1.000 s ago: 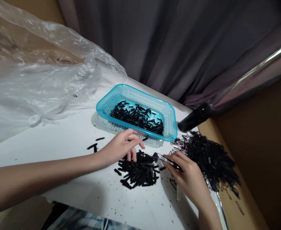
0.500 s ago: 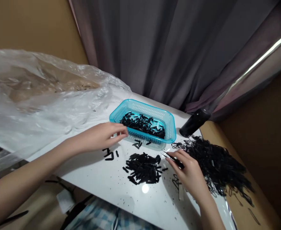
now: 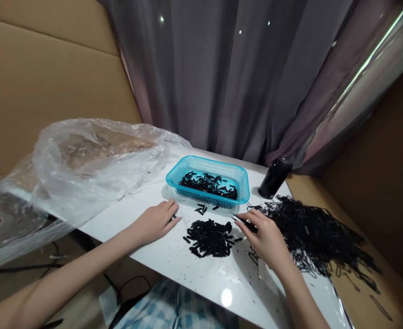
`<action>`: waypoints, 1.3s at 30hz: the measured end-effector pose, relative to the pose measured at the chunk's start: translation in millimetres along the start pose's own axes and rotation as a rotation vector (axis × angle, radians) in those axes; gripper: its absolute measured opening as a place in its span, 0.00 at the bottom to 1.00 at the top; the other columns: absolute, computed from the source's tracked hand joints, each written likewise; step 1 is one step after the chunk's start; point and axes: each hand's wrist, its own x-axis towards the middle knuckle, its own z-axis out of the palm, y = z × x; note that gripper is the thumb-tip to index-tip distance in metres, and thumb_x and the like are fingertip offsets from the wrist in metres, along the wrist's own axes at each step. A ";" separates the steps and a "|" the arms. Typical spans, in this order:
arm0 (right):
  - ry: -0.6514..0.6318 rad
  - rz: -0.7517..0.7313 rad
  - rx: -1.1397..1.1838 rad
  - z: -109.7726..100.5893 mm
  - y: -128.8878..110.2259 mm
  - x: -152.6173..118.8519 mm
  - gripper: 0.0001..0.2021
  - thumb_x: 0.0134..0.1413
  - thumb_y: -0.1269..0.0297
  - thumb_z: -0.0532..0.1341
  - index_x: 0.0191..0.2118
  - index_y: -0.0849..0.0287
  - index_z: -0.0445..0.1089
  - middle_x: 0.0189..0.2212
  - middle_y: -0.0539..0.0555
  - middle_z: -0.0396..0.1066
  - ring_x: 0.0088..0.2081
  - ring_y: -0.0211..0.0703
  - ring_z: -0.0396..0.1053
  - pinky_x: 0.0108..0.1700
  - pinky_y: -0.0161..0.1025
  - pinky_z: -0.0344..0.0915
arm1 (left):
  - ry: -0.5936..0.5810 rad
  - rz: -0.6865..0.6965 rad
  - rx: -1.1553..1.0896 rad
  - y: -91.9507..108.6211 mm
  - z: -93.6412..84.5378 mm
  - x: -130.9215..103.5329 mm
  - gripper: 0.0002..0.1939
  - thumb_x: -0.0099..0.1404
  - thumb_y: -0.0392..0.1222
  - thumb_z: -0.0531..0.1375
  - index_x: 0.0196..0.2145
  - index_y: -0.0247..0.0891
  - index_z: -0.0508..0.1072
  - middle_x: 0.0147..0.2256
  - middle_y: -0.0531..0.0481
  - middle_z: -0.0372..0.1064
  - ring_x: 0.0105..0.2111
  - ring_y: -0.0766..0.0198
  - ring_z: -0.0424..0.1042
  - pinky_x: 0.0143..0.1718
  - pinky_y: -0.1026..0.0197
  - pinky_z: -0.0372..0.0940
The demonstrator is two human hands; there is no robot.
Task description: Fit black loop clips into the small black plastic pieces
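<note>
Tweezers (image 3: pixel 245 223) are in the right hand (image 3: pixel 265 235), whose grip is closed round their black body between thumb and fingers; the thin tips look slightly parted and point left, over the bench (image 3: pixel 201 276), just in front of the blue basket's right front corner. The left hand (image 3: pixel 156 221) rests low near the bench's near edge, left of the black pile (image 3: pixel 210 238). Its fingers are bent and the thumb is a little apart from them; a dark bit shows between, but I cannot tell whether the grip has hold of it.

The black pile, made of short pieces, lies between the two hands and toward the near edge. A few loose pieces (image 3: pixel 201 209) lie between it and the blue basket (image 3: pixel 243 188), which has more such pieces inside and sits toward the far edge. Near the far right corner stands a black cylinder (image 3: pixel 275 178), with a tangle of thin black loops (image 3: pixel 314 233) spread over the right edge. Clear plastic (image 3: pixel 119 169) covers the far left part, and a grey curtain (image 3: pixel 204 91) hangs behind.
</note>
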 end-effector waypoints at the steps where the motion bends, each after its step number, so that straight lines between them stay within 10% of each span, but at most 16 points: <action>1: 0.001 0.000 0.000 0.3 -0.1 0.1 0.11 0.68 0.60 0.57 0.43 0.56 0.77 0.38 0.55 0.77 0.37 0.49 0.77 0.41 0.42 0.70 | -0.004 0.001 0.008 0.5 0.3 2.1 0.15 0.75 0.48 0.48 0.43 0.37 0.69 0.44 0.40 0.69 0.41 0.50 0.74 0.39 0.53 0.71; 14: 0.012 0.019 -0.014 1.4 1.2 1.7 0.10 0.66 0.62 0.58 0.42 0.55 0.77 0.40 0.56 0.78 0.39 0.50 0.78 0.41 0.42 0.70 | -0.028 -0.107 0.109 -2.4 9.3 21.2 0.11 0.73 0.35 0.48 0.36 0.34 0.69 0.33 0.38 0.74 0.31 0.50 0.77 0.32 0.54 0.69; 20: 0.005 0.016 -0.007 4.5 3.6 2.4 0.10 0.66 0.63 0.58 0.42 0.54 0.78 0.41 0.56 0.78 0.41 0.50 0.78 0.43 0.42 0.70 | 0.028 -0.022 0.041 -0.2 -15.1 22.2 0.14 0.74 0.41 0.50 0.30 0.38 0.68 0.28 0.47 0.74 0.27 0.57 0.76 0.31 0.60 0.66; 31: -0.022 0.024 -0.032 4.5 -0.7 3.1 0.08 0.65 0.64 0.60 0.42 0.53 0.78 0.40 0.53 0.78 0.41 0.49 0.78 0.41 0.40 0.69 | 0.343 0.048 -0.011 15.9 -67.3 123.3 0.16 0.75 0.45 0.50 0.37 0.37 0.74 0.38 0.43 0.73 0.33 0.55 0.75 0.32 0.58 0.65; 39: -0.037 0.032 0.009 0.4 -4.9 2.4 0.08 0.65 0.64 0.59 0.43 0.53 0.77 0.42 0.53 0.78 0.42 0.49 0.78 0.40 0.39 0.68 | 0.200 0.342 -0.017 29.8 -51.3 83.9 0.16 0.77 0.44 0.48 0.42 0.40 0.75 0.42 0.46 0.75 0.40 0.59 0.76 0.37 0.61 0.66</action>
